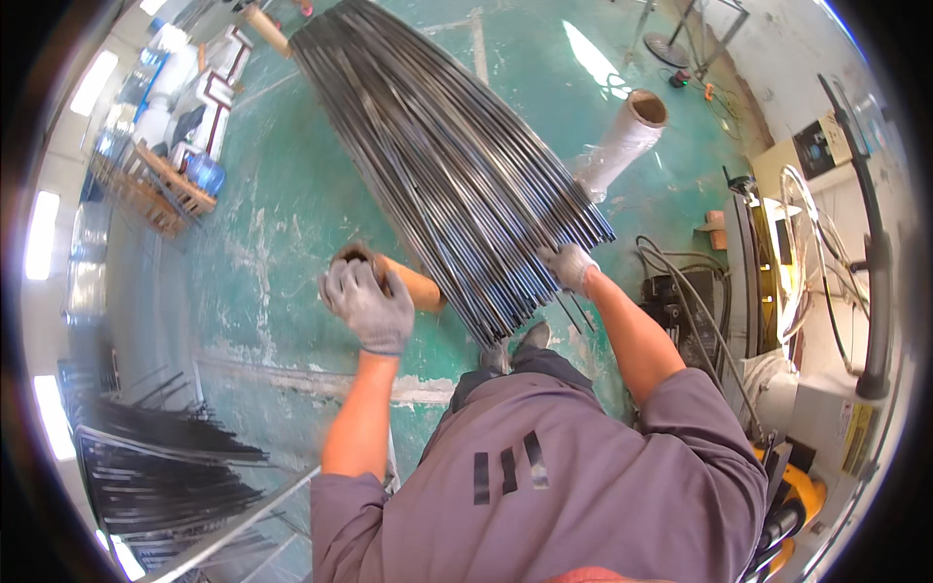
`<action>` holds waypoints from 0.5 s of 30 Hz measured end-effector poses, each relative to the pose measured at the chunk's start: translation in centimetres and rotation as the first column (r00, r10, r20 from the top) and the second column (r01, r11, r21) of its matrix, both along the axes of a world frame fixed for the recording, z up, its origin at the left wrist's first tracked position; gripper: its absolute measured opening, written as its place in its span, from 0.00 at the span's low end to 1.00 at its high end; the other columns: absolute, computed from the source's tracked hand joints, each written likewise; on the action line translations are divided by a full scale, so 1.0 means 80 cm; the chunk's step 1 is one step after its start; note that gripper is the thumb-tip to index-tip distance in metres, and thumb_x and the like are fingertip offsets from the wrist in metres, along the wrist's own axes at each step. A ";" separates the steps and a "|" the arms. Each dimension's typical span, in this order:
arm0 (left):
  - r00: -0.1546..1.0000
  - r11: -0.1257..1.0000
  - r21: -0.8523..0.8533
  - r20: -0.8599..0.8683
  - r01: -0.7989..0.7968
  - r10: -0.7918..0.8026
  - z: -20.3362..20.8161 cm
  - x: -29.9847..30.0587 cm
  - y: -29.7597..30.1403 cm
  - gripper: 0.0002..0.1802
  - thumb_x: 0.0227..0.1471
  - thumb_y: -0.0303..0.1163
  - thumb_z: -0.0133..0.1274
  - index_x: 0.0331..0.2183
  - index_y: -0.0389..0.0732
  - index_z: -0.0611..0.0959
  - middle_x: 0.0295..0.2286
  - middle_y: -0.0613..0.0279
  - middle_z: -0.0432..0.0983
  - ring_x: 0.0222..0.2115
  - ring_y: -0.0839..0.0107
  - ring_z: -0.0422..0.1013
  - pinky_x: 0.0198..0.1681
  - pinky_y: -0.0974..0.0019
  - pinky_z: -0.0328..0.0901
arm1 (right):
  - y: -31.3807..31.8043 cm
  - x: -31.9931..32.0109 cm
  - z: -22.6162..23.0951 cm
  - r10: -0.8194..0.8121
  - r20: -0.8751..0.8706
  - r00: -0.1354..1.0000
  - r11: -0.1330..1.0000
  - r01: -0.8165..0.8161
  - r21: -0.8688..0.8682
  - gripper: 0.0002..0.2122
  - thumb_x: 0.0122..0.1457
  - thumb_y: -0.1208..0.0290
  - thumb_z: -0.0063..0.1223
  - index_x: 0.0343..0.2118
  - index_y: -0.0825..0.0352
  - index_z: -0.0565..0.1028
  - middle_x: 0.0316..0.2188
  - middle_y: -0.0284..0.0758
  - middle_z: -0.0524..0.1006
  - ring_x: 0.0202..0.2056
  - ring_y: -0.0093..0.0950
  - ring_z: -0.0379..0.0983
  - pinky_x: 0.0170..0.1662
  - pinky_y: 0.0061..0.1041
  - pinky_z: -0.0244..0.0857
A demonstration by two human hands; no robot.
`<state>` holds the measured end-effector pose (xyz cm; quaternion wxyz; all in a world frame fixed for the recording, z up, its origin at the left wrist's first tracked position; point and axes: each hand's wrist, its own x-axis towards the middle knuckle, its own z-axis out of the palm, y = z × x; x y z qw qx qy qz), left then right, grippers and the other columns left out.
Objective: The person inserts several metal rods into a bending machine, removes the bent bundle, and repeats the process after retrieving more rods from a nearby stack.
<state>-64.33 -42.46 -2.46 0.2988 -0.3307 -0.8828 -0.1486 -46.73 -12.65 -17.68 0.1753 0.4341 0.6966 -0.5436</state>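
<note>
A wide layer of long, dark metal rods (437, 146) stretches away from my feet, with the near ends fanned out. My right hand (567, 265), in a light work glove, is closed around rod ends at the near right side of the layer; how many it grips is hidden. Near it, a couple of rod ends stick out past the others. To the left, my gloved left hand (367, 301) is raised with fingers bent and thumb apart, seemingly holding nothing. Behind it, a brown cardboard tube (413, 284) reaches under the rods' near end.
A plastic-wrapped roll (622, 144) lies right of the rods, and another cardboard tube (265, 29) lies at their far end. More dark rods (165, 466) rest at lower left. Hoses and a machine (680, 296) stand close on the right. A wooden pallet (160, 189) is at far left.
</note>
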 end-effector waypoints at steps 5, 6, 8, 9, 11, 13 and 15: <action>0.999 0.973 0.227 0.001 0.035 -0.036 -0.013 0.077 -0.015 0.18 0.47 0.29 0.60 0.42 0.31 0.80 0.48 0.47 0.74 0.52 0.41 0.67 0.61 0.39 0.60 | -0.083 0.177 0.022 0.019 0.128 0.992 0.959 -0.055 0.279 0.30 0.65 0.46 0.57 0.50 0.75 0.78 0.41 0.59 0.81 0.46 0.50 0.81 0.47 0.44 0.72; 0.998 0.965 0.257 -0.003 0.055 -0.056 -0.022 0.078 -0.015 0.20 0.47 0.29 0.60 0.43 0.32 0.80 0.50 0.48 0.74 0.52 0.41 0.67 0.62 0.40 0.59 | -0.108 0.216 0.049 0.012 0.183 0.983 0.954 -0.067 0.294 0.29 0.65 0.46 0.57 0.50 0.75 0.79 0.42 0.59 0.81 0.48 0.50 0.80 0.49 0.43 0.71; 0.956 0.933 0.249 0.064 0.262 -0.285 -0.038 0.082 -0.011 0.23 0.47 0.28 0.60 0.47 0.33 0.80 0.52 0.49 0.74 0.53 0.42 0.68 0.63 0.41 0.59 | -0.163 0.312 0.056 -0.084 0.268 0.960 0.955 0.001 0.296 0.28 0.64 0.47 0.58 0.48 0.73 0.79 0.41 0.57 0.81 0.46 0.53 0.79 0.49 0.43 0.71; 0.866 0.865 0.231 0.135 0.445 -0.481 -0.051 0.083 -0.008 0.23 0.48 0.28 0.60 0.48 0.34 0.80 0.52 0.49 0.75 0.54 0.43 0.69 0.63 0.42 0.59 | -0.194 0.355 0.073 -0.110 0.330 0.938 0.942 -0.008 0.336 0.26 0.64 0.48 0.59 0.48 0.72 0.79 0.41 0.56 0.82 0.45 0.53 0.79 0.48 0.44 0.71; 0.622 0.696 0.303 0.312 0.651 -0.718 -0.090 0.096 0.007 0.22 0.52 0.30 0.61 0.50 0.36 0.80 0.51 0.51 0.76 0.52 0.47 0.71 0.61 0.43 0.62 | -0.255 0.426 0.120 -0.197 0.401 0.895 0.922 0.030 0.387 0.22 0.63 0.50 0.60 0.46 0.68 0.80 0.40 0.53 0.82 0.44 0.52 0.79 0.48 0.45 0.71; 0.276 0.710 0.544 0.671 0.446 -0.688 -0.181 0.117 0.027 0.20 0.58 0.32 0.62 0.50 0.37 0.80 0.49 0.55 0.79 0.50 0.54 0.74 0.58 0.46 0.66 | -0.315 0.482 0.166 -0.294 0.473 0.830 0.902 0.078 0.424 0.19 0.61 0.52 0.63 0.44 0.65 0.80 0.38 0.50 0.83 0.43 0.51 0.80 0.47 0.45 0.71; -0.468 0.821 0.290 0.707 -0.492 -0.530 -0.267 0.117 0.059 0.21 0.63 0.41 0.62 0.50 0.39 0.79 0.46 0.56 0.80 0.47 0.61 0.76 0.55 0.49 0.70 | -0.367 0.530 0.205 -0.385 0.517 0.764 0.861 0.096 0.499 0.17 0.57 0.55 0.67 0.39 0.64 0.79 0.35 0.47 0.83 0.41 0.49 0.80 0.45 0.45 0.72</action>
